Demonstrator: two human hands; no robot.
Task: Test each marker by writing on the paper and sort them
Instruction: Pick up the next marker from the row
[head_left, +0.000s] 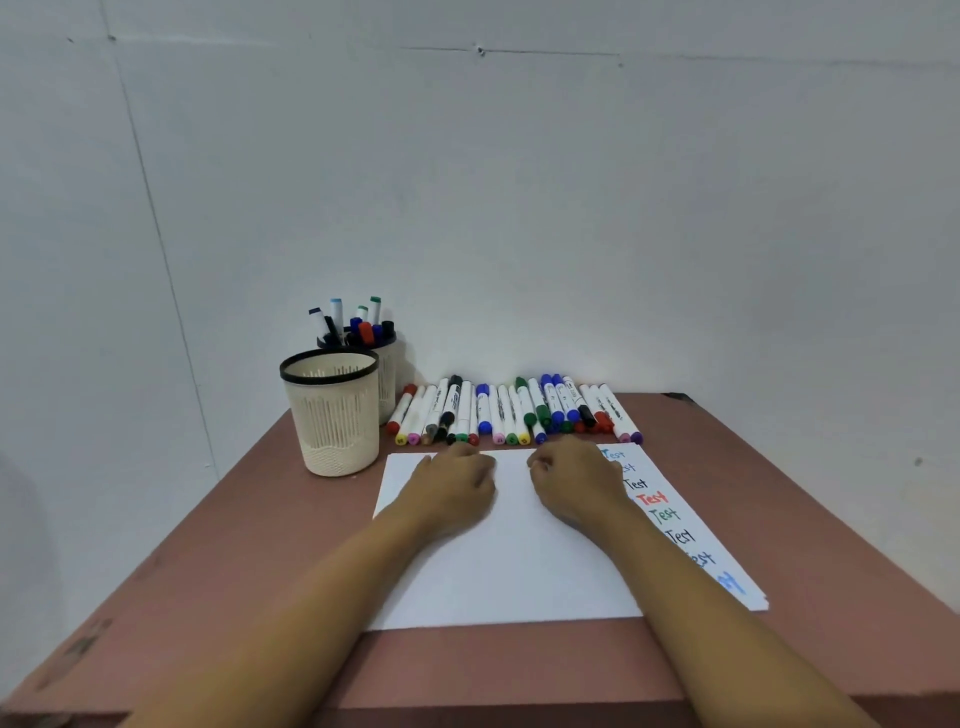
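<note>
Left grip reaches the markers lying just beyond the paper — pinching one or not, I cannot tell; right grip loosely curled, empty. A careless nudge could roll neighbours — muddling the row.

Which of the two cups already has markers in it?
The rear cup by the wall: markers stick up out of it; the front cup shows none.

free: bare table left of paper | blocked: marker row at wall, cups left
</note>
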